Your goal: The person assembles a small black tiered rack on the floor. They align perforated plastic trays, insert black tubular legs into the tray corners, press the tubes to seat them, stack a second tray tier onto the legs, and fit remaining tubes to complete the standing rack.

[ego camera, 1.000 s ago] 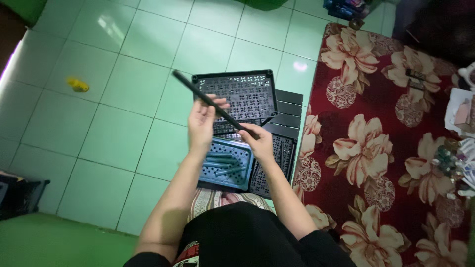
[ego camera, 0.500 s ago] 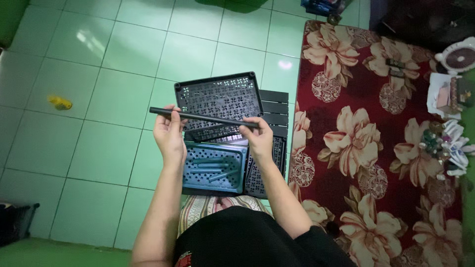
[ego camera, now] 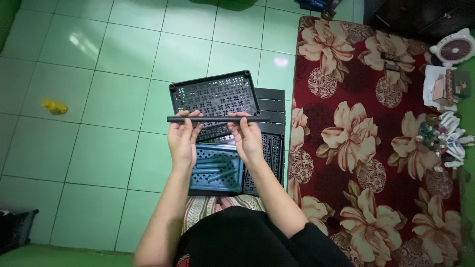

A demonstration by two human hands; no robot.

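From the head camera, looking straight down, both hands hold a thin black rod level, crosswise in front of the body. The left hand grips it near its left end, fingers curled over the top and thumb beneath; the right hand pinches it nearer the middle, fingertips closed on it, and the rod's right end juts free past that hand. Below the rod, on the green tiled floor, lies a stack of black perforated plastic panels: the top perforated panel sits tilted with its far edge towards the upper part of the view, a slatted black panel peeks out at its right side, and another perforated piece lies under the right wrist. Just under the hands is a shallow tray-like panel holding several more short black rods lying loose inside it. To the right, touching the panel stack's edge, is a dark red rug with cream flowers. A small yellow object sits well apart on the tiles to the left. At the far right edge are a small white fan and a cluster of small bottles and tubes.
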